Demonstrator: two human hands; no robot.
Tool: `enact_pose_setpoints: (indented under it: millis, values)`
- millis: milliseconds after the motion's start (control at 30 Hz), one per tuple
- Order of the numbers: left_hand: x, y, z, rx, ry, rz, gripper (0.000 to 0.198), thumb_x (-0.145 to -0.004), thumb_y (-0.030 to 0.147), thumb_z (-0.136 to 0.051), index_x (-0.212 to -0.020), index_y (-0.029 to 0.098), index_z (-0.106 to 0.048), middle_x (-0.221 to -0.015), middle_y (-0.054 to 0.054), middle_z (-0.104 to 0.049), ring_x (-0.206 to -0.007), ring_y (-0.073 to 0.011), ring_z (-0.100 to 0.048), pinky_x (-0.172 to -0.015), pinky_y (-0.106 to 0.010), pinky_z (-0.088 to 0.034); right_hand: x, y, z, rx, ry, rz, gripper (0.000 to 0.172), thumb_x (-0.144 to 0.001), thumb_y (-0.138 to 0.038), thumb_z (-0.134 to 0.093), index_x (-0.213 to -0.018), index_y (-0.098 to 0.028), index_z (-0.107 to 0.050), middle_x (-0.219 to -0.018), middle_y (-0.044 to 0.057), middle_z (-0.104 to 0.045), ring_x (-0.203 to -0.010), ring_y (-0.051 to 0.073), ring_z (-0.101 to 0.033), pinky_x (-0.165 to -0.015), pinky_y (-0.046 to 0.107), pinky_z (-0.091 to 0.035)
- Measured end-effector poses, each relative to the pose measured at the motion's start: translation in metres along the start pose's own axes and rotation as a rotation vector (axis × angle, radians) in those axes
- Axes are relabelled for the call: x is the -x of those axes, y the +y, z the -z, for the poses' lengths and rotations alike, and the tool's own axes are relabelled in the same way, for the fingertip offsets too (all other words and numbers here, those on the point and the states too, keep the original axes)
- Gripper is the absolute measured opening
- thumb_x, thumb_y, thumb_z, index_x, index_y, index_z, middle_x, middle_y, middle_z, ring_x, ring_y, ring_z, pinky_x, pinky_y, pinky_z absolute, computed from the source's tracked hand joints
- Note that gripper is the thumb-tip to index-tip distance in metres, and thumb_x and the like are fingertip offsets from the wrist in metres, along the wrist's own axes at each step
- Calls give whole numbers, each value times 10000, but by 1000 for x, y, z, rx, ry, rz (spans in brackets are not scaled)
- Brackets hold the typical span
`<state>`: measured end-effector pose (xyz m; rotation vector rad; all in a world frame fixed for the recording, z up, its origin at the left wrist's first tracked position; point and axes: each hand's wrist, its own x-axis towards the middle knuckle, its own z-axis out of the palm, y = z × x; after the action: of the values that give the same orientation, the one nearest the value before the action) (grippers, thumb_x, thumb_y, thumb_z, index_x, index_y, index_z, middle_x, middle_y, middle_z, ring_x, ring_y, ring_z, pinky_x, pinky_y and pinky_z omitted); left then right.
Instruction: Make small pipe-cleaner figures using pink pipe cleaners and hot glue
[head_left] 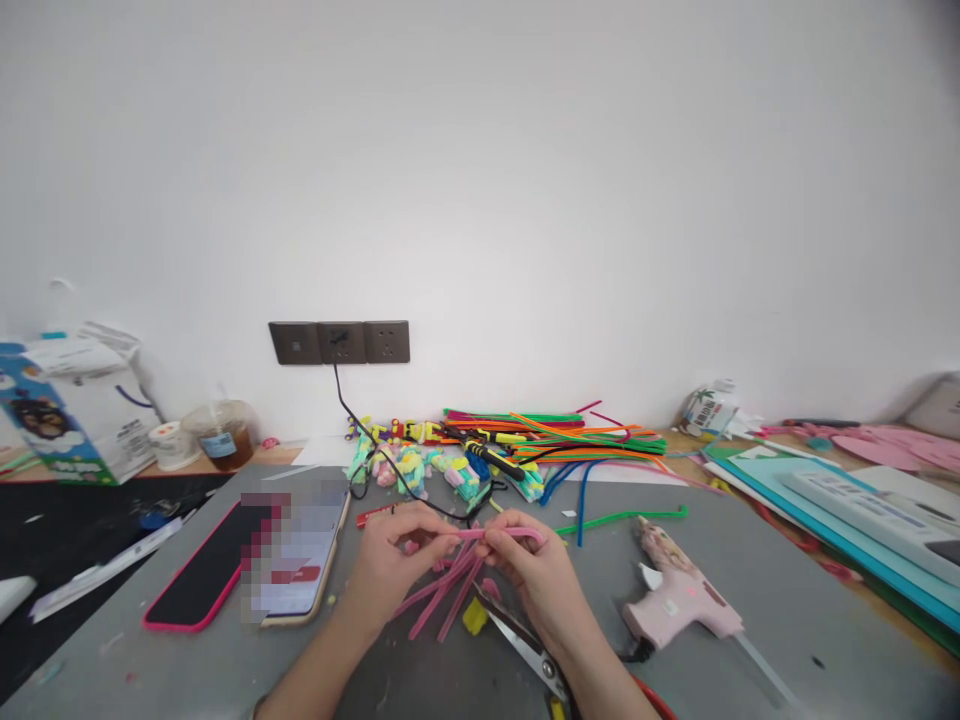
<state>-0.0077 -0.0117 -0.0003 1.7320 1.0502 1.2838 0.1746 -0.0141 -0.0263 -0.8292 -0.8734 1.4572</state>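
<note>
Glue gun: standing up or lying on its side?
Lying on its side. The glue gun's body and handle are laid out along the grey mat, and a glue stick sticks out of its back end.

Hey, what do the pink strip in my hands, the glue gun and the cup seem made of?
Pink strip: perhaps fuzzy pipe cleaner; it looks soft and matte, but any wire core is hidden.
Glue gun: probably plastic, given its smooth, molded-looking pink body.
Cup: likely clear plastic, being see-through; glass isn't ruled out.

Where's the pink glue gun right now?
In the head view, the glue gun lies on the gray mat, to the right of the right hand.
</note>
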Motion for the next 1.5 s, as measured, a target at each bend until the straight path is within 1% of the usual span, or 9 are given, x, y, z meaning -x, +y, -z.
enact_pose_setpoints:
  millis: [133, 333, 533, 800, 967, 1133, 1300, 1400, 1500]
  values:
    - [-1, 0, -3, 173, -22, 134, 200, -782, 350, -758, -716, 161, -770, -653, -41, -692, -573, -146, -613, -578, -245, -496, -2, 2, 0, 84, -21, 76, 340, -594, -442, -914, -638, -170, -713, -582, 38, -728, -553, 160, -665, -559, 236, -494]
    - [3, -8, -27, 551, 60, 442, 381, -613, 458, -893, -787, 144, -765, -680, -39, -700, -560, -103, -561, -535, -191, -463, -5, 5, -1, 105, -22, 217, 310, -679, -422, -866, -634, -182, -675, -655, 27, -714, -590, 161, -667, -566, 241, -498]
    - [9, -12, -36, 619, 97, 457, 402, -573, 473, -917, -720, 134, -760, -583, 11, -604, -507, -56, -469, -474, -148, -361, -4, 4, -4, 221, -57, 298, 300, -697, -389, -844, -597, -176, -657, -607, 5, -647, -572, 142, -577, -573, 251, -447]
    - [7, -5, -37, 834, 75, 500, 350, -603, 404, -923, -766, 162, -730, -754, 7, -632, -679, -94, -570, -626, -189, -486, 1, 5, -8, 219, -103, 430, 135, -701, -268, -841, -651, -208, -731, -709, 28, -686, -657, 167, -620, -619, 275, -489]
    - [9, -7, -36, 820, 60, 510, 334, -620, 387, -919, -752, 150, -725, -721, 15, -626, -666, -82, -568, -653, -187, -493, 3, 0, -11, 336, -82, 537, 110, -722, -236, -818, -642, -224, -744, -697, 47, -692, -660, 190, -636, -611, 294, -512]
    - [8, -4, -34, 837, 84, 534, 387, -549, 386, -952, -748, 138, -731, -726, 8, -651, -662, -86, -582, -665, -198, -496, 5, -1, -10, 300, -90, 470, 118, -703, -290, -841, -684, -218, -750, -690, 43, -697, -664, 187, -635, -623, 290, -517]
    - [7, -2, -29, 784, -47, 541, 396, -580, 429, -930, -672, 115, -707, -645, -9, -621, -610, -98, -542, -643, -226, -452, 7, 0, -5, 119, -95, 287, 259, -699, -420, -848, -704, -209, -697, -652, 16, -674, -536, 150, -579, -530, 267, -492]
    - [8, -1, -28, 685, -162, 507, 398, -595, 456, -913, -656, 115, -715, -604, 2, -576, -566, -86, -462, -574, -215, -368, 6, -1, -2, 60, -158, 335, 289, -737, -442, -822, -673, -213, -658, -637, 2, -633, -543, 144, -544, -527, 256, -462]
    - [10, 0, -27, 580, -274, 493, 403, -584, 481, -906, -639, 124, -727, -570, 17, -541, -533, -79, -397, -525, -211, -295, 6, -4, -2, 94, -205, 384, 257, -743, -419, -824, -705, -212, -678, -709, 9, -603, -667, 162, -555, -627, 266, -462]
